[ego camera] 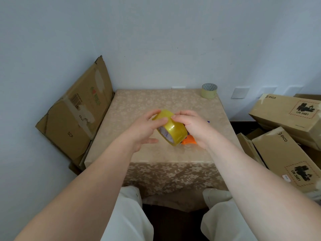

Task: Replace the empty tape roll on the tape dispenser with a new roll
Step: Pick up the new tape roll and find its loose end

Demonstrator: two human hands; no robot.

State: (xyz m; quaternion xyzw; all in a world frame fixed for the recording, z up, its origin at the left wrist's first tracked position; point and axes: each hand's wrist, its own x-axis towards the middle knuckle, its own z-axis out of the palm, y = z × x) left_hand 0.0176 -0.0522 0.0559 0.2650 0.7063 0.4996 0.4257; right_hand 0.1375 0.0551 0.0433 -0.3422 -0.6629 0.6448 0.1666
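A full yellow tape roll (173,130) is held tilted above the middle of the small table (156,105). My left hand (145,129) touches its left side, thumb and fingers resting on the rim. My right hand (194,126) grips its right side from behind. Under my right hand an orange tape dispenser (189,141) shows only in part; the rest is hidden. A pale, nearly used-up tape roll (209,90) stands on end at the table's far right corner.
A floral cloth covers the table. A flattened cardboard box (76,115) leans on the wall at the left. Stacked brown PICO cartons (286,115) lie on the floor at the right. My knees (130,202) are at the table's near edge.
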